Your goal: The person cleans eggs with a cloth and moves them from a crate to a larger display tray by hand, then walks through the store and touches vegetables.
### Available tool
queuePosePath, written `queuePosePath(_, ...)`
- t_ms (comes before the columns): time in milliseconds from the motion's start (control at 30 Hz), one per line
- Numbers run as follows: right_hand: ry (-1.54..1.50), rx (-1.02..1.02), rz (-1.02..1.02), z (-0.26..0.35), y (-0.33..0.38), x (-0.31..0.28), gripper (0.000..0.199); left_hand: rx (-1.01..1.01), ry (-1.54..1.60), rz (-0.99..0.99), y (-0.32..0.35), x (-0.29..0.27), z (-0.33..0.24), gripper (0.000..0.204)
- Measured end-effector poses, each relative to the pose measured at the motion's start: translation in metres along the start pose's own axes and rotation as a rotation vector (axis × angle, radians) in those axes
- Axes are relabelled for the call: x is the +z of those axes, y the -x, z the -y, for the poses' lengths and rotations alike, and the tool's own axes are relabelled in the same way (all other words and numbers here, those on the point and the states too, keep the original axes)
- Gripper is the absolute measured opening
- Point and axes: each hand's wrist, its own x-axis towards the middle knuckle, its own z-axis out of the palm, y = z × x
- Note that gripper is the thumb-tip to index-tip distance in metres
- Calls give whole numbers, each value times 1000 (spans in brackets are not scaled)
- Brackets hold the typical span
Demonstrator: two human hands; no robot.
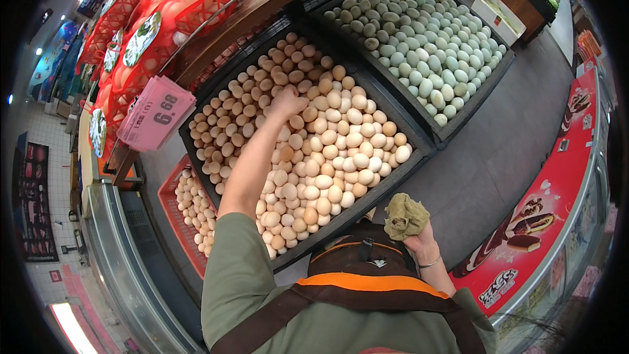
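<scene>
My left hand [289, 101] reaches far into a black bin [354, 212] of loose brown and cream eggs [341, 141]. Its fingers curl downward among the eggs near the bin's far side, and whatever they grip is hidden beneath the hand. Off the bin's near right corner, my right hand [424, 246] holds up a crumpled olive-green cloth [406, 216], apart from the eggs.
Pale green eggs [419, 42] fill another black bin beyond. A red crate [171, 183] of eggs sits at left, below a pink price sign [157, 113] and red net bags of eggs [187, 10]. A red-sided freezer [524, 223] stands right.
</scene>
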Motion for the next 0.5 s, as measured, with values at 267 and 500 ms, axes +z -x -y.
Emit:
queuePosePath(267,-6,-77,-40,29,8,0,49,246,-168,43,-86,24,-26,47)
queuePosePath(500,-71,-122,-2,42,10,-18,49,173,-174,-43,-118,15,-40,45)
